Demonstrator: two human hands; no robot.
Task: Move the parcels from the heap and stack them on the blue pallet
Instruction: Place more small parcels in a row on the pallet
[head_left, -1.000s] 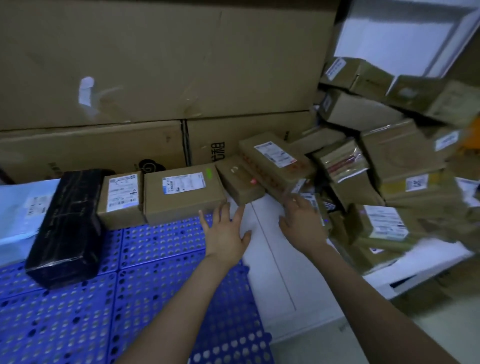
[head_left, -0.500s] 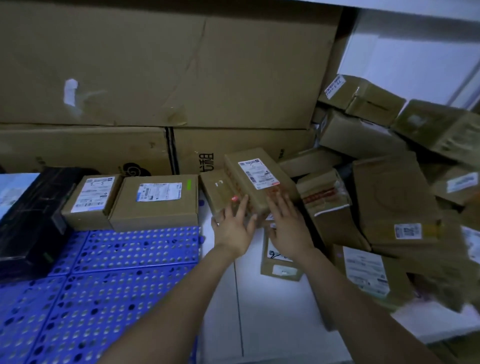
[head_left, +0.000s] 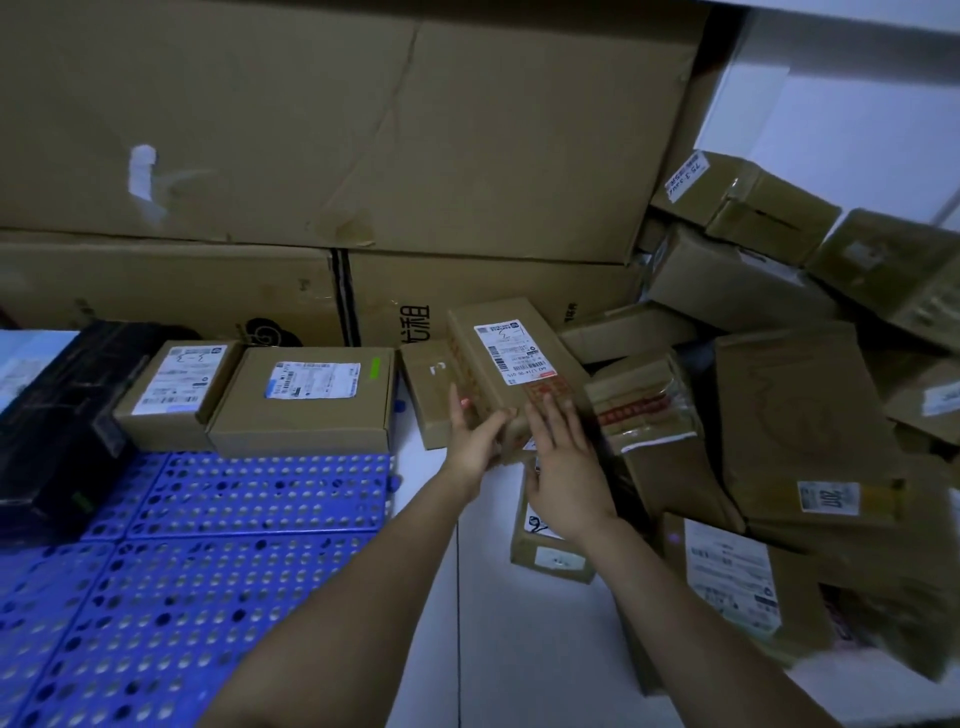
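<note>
A long brown parcel (head_left: 511, 358) with a white label leans at the left edge of the heap (head_left: 789, 415). My left hand (head_left: 474, 442) grips its near left corner, thumb on top. My right hand (head_left: 563, 467) lies with straight fingers on the parcel's near end. The blue pallet (head_left: 208, 571) fills the lower left. Along its far edge stand a black wrapped parcel (head_left: 62, 415), a small labelled box (head_left: 176, 387) and a flat labelled box (head_left: 306, 405).
A small plain box (head_left: 428, 395) stands just left of the held parcel. Another box (head_left: 545, 551) lies on the white floor (head_left: 493, 639) under my right wrist. Big cartons (head_left: 311, 130) wall off the back. Heap boxes lean steeply at the right.
Both hands moved from the floor beside the pallet up to the labelled parcel. My left thumb now hooks over its corner and my right fingers lie on its end.
</note>
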